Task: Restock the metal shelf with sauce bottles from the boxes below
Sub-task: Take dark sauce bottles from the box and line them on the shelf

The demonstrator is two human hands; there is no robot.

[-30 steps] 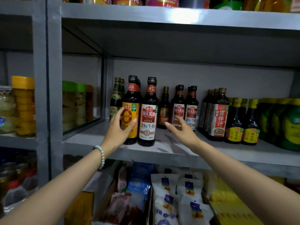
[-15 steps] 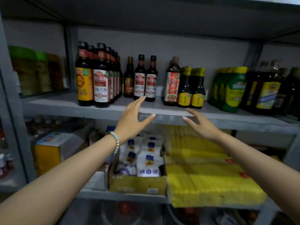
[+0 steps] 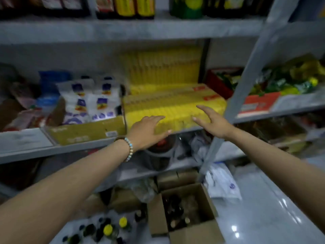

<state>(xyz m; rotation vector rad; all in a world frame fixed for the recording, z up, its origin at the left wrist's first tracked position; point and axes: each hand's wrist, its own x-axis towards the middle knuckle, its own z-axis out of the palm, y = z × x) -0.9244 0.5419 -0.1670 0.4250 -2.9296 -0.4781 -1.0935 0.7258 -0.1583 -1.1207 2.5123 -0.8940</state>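
— Both hands empty?

— Yes. The left hand (image 3: 149, 132), the one with the bead bracelet (image 3: 129, 149), hangs palm down with its fingers loosely spread. The right hand (image 3: 213, 121) is the same, fingers fanned, gripping nothing. Both are in front of the yellow packs (image 3: 168, 106).

— Why hold them like that?

— I'd guess they're heading down for more stock. An open box (image 3: 184, 215) sits on the floor under the shelf (image 3: 123, 30), flaps out, with dark bottle tops (image 3: 175, 213) showing inside. More bottles (image 3: 107, 229) stand loose just left of it, some with yellow caps.

— And the shelf to fill?

— Up top; only bottle bottoms show along the edge there.

— Any labels you can read?

— No, it's all blurred. White pouches (image 3: 89, 101) in a carton have blue patches, and the yellow packs carry red tags, but the print is too smeared.
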